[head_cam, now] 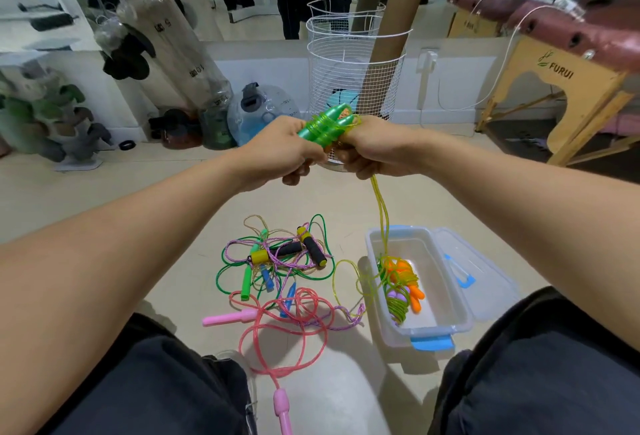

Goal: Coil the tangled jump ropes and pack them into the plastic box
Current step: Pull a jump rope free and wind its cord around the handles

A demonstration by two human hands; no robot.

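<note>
My left hand (280, 154) grips green handles (323, 126), fingers curled round lower end. My right hand (367, 150) closed on other side of bundle, pinching yellow-green rope (381, 208) wound round handles. Rope hangs down from right hand into plastic box (429, 325) on floor, right of centre, lid open to right. Coiled ropes with orange handles (403, 284) lie in box. Tangled ropes (277, 261) on floor just left of box; pink rope (291, 324) nearest my knees.
</note>
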